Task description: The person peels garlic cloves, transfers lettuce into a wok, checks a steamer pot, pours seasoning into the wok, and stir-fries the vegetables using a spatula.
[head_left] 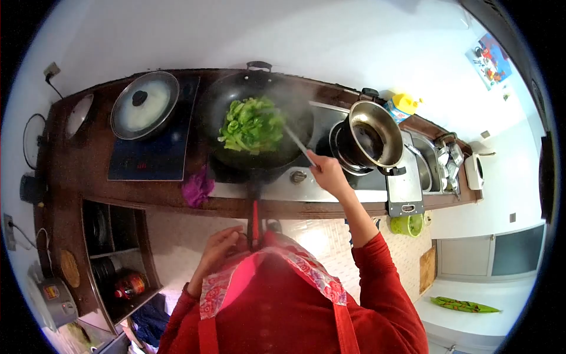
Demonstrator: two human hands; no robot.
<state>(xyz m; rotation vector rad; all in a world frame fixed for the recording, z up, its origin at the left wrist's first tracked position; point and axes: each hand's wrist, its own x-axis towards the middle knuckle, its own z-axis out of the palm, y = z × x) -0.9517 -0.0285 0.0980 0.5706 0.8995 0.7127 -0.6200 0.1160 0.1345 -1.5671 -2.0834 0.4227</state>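
Observation:
My right hand [327, 173] is closed around the metal handle of a spatula [299, 141]. The spatula slants into a black wok [221, 97], its head hidden among chopped green leafy vegetables [250, 127]. Steam rises over the wok's right side. Its long handle [255, 218], red in part, points toward my body. Just left of that handle is my left hand [219, 251], fingers loosely extended and apparently apart from it; the apron is close by. The wok sits over the stove [265, 190].
A steel pot [356, 118] stands on the right burner. Left of the wok, a lidded pan [145, 105] rests on an induction cooktop [147, 165]. A purple cloth [198, 187] lies at the counter's front edge. Farther right are a sink [425, 154] and a yellow-capped container [402, 106].

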